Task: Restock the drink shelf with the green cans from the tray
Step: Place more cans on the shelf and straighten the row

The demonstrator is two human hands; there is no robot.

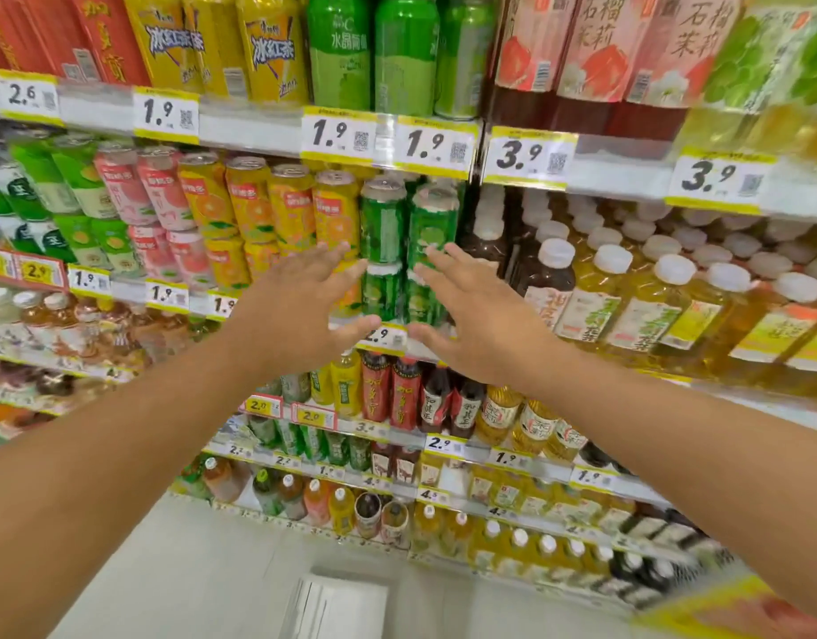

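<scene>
Partly hidden behind both spread hands, the green cans (382, 223) stand stacked two high on the drink shelf (436, 345), between orange cans (335, 214) and dark bottles (542, 279). Left hand (305, 306) and right hand (476, 315) reach with fingers splayed wide, holding nothing; whether fingertips touch cans is unclear.

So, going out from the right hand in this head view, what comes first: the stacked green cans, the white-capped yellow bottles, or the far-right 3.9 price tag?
1. Stacked green cans, at the right hand's fingertips, to its left.
2. White-capped yellow bottles, to its right on the same shelf.
3. Far-right 3.9 price tag, up and right on the shelf edge.
</scene>
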